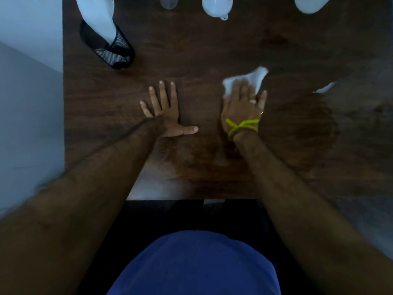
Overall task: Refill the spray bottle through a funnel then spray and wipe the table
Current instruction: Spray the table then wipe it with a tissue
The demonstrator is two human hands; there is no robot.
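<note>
Dark wood-grain covers the counter (191, 50) where a person stands, both bare arms reaching forward over it. Their left hand (164, 111) lies flat on the wood, palm down, fingers (163, 92) straight and spread wide, thumb stretched out to the side, holding nothing. Near it, their right hand (242, 107) presses flat on a white paper towel (253, 78), fingers straight on top of it; the towel sticks out beyond the fingertips and toward the far right. A yellow-green band (242, 125) is tied around that wrist, and a ring sits on one finger. A darker, damp-looking patch (297, 124) spreads across the wood to the right of the towel hand and back toward the near edge.

At the far edge, a white funnel (217, 6) lies with its spout toward the person. To its left is a clear container (169, 2), cut off by the frame, and to its right a white rounded container (310, 4), also cut off. At far left, a black mesh holder (110, 45) holds white paper (96, 15). A blue shirt (195, 265) fills the bottom of the view.
</note>
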